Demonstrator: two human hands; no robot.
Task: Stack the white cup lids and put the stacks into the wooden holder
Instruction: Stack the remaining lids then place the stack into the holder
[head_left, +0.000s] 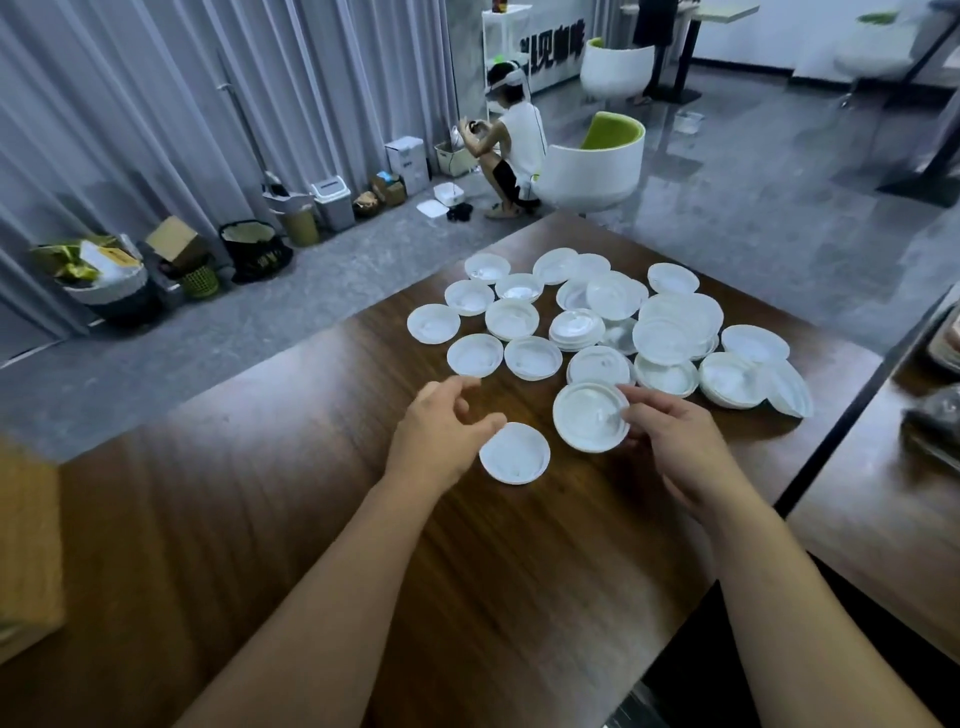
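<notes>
Pinching a white cup lid (591, 423) by its rim with the right hand (675, 441), just above the dark wooden table (291, 519). Hovering with the left hand (436, 431), fingers loosely spread, beside a single lid (514, 453). Lying scattered beyond: many more lids (597, 322).

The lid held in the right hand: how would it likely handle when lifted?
The held lid looks thin and moulded, so probably very light and slightly flexible. The right hand pinches its rim with fingers alone, suggesting little weight. Smooth plastic may slip.
</notes>
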